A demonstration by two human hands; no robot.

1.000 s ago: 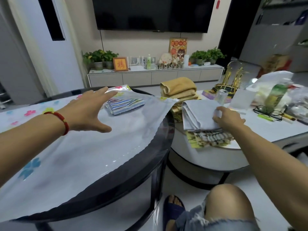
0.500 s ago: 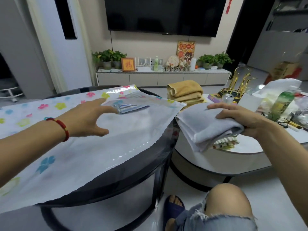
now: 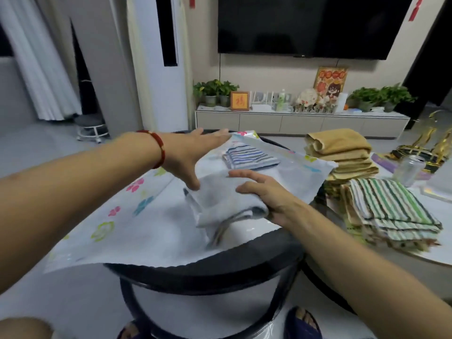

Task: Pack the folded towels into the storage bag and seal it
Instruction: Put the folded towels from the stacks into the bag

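Head camera view shows a storage bag, white with coloured flower prints, lying flat over a round dark surface in the lower middle of the frame. The right hand lies on top of a folded light grey towel in the centre of the frame, with the fingers spread and the palm pressing on the cloth; the towel seems to be under the clear upper layer of the bag, but the blur makes this hard to tell for sure. The left hand reaches across the bag from the left, wide open with the fingers stretched out, and its thumb touches the grey towel; it holds nothing that can be seen. A red bracelet is on the left wrist. Just behind the grey towel, a folded blue striped towel lies inside the bag. At the right of the frame, on a lower white surface, there is a pile of folded green striped towels, and behind it a pile of folded yellow towels. Near them stands a clear glass.
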